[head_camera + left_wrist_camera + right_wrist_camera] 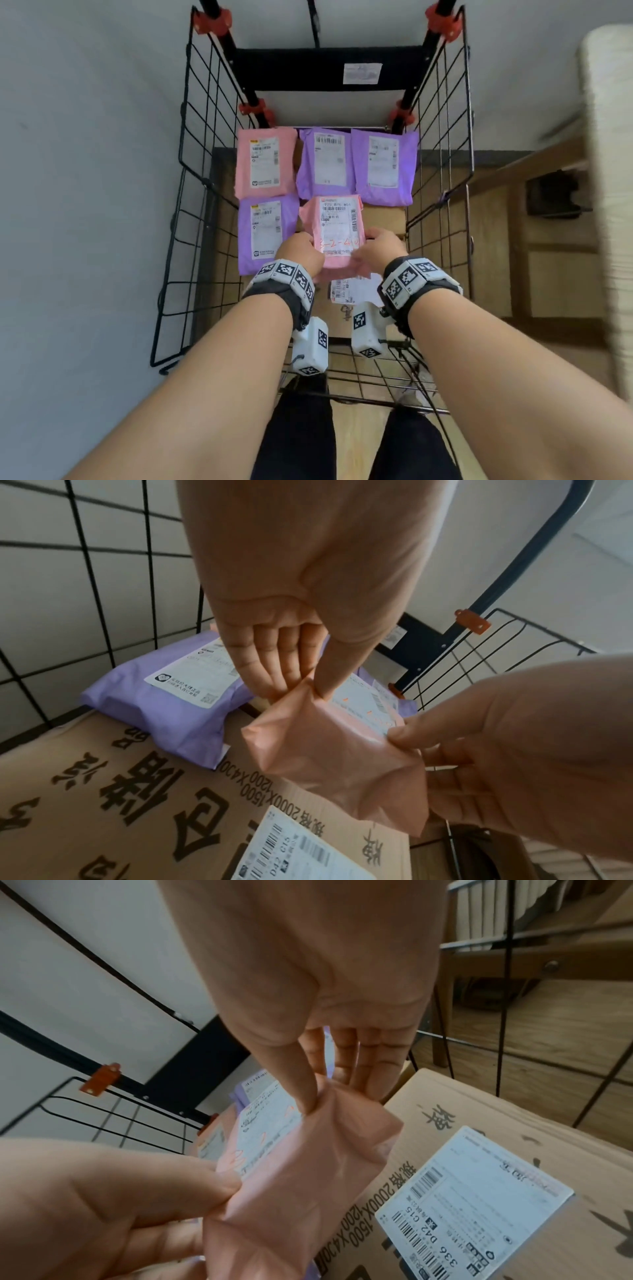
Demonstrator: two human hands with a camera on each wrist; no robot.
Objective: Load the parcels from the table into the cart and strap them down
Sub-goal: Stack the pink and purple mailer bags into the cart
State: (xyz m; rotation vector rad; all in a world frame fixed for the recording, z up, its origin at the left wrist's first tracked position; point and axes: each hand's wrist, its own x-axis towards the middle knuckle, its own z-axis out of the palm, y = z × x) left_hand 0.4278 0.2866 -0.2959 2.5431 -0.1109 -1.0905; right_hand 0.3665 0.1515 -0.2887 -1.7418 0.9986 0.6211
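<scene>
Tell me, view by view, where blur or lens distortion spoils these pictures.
Head view: cart walls splay outward, right edge smeared. Left wrist view: left hand looms huge, soft; cardboard box print readable. Right wrist view: pink parcel slightly soft.

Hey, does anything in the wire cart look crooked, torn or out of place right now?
Nothing stands out. Four soft mailer bags, one pink and three purple, lie flat in tidy rows on the brown cardboard box. The second pink mailer bag is off the box, held by the left hand and right hand.
</scene>
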